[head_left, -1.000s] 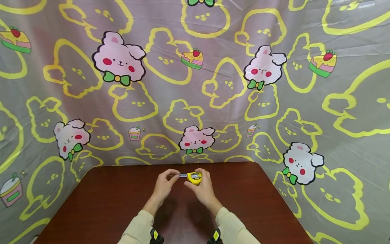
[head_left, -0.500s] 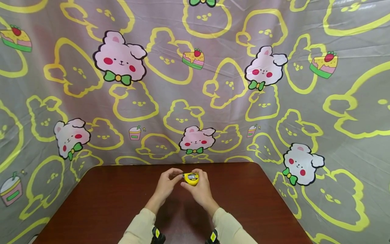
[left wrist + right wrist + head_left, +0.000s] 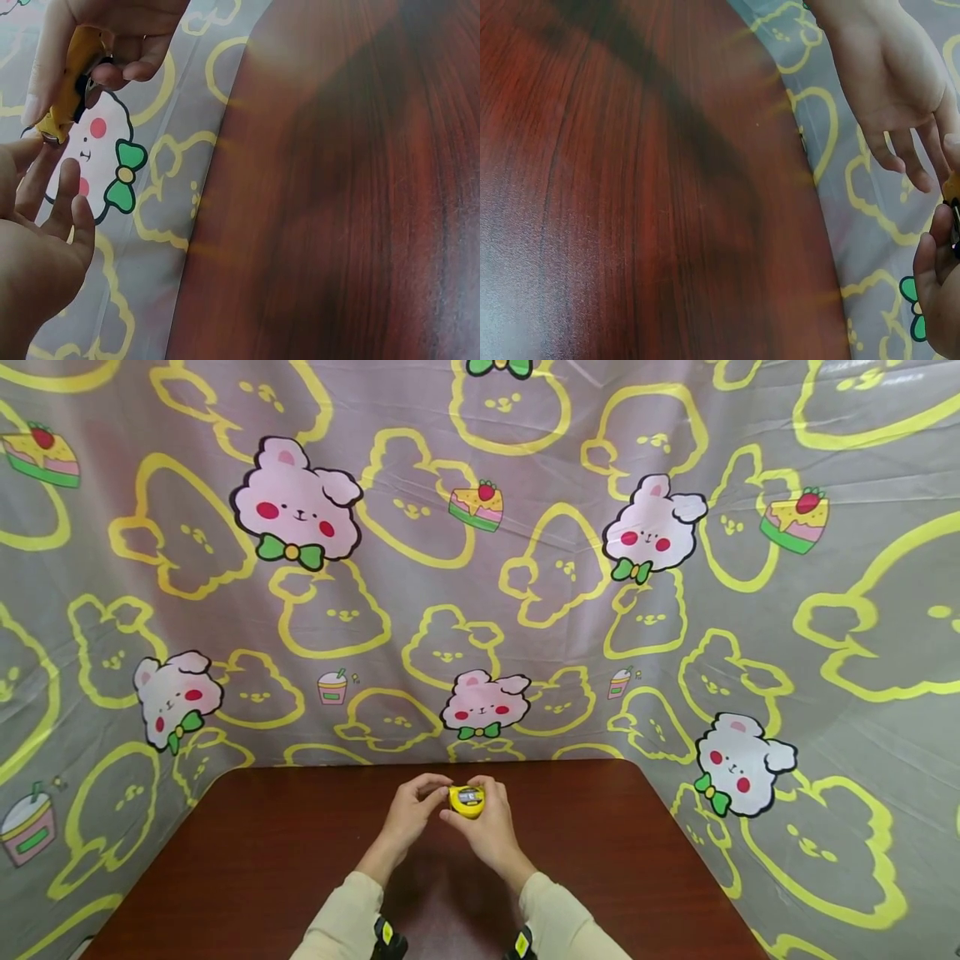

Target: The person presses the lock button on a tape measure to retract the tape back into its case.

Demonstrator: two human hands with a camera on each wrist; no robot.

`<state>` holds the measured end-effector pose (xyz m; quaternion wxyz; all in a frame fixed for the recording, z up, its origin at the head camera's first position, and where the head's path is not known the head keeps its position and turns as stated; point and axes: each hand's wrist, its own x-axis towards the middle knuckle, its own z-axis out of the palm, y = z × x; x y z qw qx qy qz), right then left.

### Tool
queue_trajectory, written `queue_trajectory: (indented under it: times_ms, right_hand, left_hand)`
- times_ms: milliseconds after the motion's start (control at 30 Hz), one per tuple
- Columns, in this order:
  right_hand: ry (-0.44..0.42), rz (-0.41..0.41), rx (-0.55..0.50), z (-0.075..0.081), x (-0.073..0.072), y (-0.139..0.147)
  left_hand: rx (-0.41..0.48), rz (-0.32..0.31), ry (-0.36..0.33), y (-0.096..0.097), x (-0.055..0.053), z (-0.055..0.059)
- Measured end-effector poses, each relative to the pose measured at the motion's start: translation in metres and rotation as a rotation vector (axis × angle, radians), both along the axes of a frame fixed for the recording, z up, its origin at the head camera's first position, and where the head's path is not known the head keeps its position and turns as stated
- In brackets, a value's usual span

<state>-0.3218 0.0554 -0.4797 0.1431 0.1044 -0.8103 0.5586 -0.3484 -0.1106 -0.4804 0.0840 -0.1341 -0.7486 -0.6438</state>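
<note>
A yellow tape measure is held up over the far part of the table, its case tilted. My right hand grips the case, fingers along the far side and thumb at the near side. At the mouth of the case, my left hand pinches the tape's end with thumb and index finger. No length of blade shows between the left fingertips and the case. In the left wrist view the tape measure points down toward the left fingertips, and the other left fingers are spread. The right wrist view catches only a sliver of the tape measure.
A dark red wooden table with rounded far corners lies beneath both hands. Behind it and along both sides hangs a grey curtain printed with rabbits and yellow outlines. Black wrist devices show below the cream sleeves.
A short length of blade showed between the hands a second ago; it has slid back into the case. My right hand has moved left with the case, up to the left fingertips.
</note>
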Motion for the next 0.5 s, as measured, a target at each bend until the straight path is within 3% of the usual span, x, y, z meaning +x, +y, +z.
queue_trajectory:
  times_ms: [500]
  right_hand:
    - [0.042, 0.003, 0.041, -0.009, 0.005, 0.005]
  left_hand:
    - [0.046, 0.034, 0.022, -0.022, 0.004, 0.007]
